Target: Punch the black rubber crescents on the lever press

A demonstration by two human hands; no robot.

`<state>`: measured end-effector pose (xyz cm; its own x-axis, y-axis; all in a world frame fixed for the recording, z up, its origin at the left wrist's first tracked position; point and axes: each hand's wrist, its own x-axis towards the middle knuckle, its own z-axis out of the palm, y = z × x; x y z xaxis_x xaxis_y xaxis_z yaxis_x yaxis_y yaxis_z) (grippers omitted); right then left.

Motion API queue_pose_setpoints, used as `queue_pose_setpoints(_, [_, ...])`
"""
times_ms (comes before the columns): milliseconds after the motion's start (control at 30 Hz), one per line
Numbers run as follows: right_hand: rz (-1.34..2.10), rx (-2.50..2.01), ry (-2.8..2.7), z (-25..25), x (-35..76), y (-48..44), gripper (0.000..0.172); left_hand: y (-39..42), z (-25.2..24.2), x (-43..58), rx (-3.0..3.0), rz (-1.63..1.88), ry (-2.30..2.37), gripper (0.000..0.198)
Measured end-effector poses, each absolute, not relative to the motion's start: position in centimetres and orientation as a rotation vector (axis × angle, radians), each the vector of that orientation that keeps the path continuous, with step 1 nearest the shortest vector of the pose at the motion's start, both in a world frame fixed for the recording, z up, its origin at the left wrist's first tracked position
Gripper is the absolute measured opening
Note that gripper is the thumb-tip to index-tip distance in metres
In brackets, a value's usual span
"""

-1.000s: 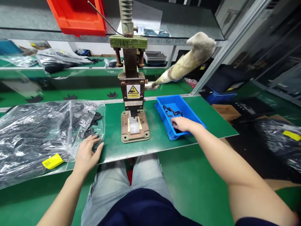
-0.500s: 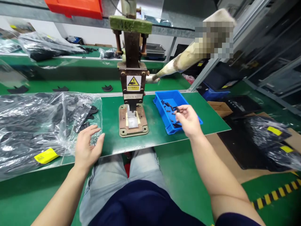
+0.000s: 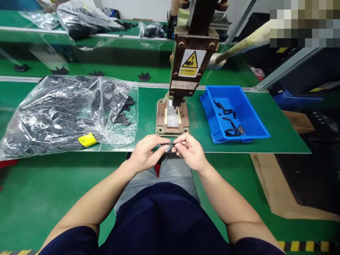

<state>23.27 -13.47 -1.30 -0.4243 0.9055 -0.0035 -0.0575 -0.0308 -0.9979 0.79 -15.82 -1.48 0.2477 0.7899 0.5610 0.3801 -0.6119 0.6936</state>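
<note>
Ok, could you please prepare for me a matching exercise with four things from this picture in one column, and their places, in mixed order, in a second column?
Column one
1. Blue bin
2. Clear plastic bag
3. Warning sign
4. Small black piece

Column two
A. On the front of the press
B. Held between the left hand and the right hand
C. On the green table, to the right of the press
D. On the green table, to the left of the press

Right pairs: 1-C, 2-D, 3-A, 4-B
</note>
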Motion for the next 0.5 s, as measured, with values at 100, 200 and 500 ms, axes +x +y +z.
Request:
queue_pose_setpoints(100, [1.547, -0.923, -1.434, -1.71, 23.18, -13.6, 0.033, -16.09, -1.54, 0.78, 2.11, 1.334, 1.055, 0.026])
queue_pose_setpoints(200, [1.534, -0.91, -1.422, -2.0, 23.11, -13.65, 0.032, -16.12, -1.46, 0.94, 2.121, 1.356, 1.038, 0.027])
queue_pose_setpoints(500, [1.457, -0.913, -1.477, -2.3, 23.56, -13.59, 0.028, -16.42, -1.24, 1.21, 2.045, 1.306, 1.033, 0.025])
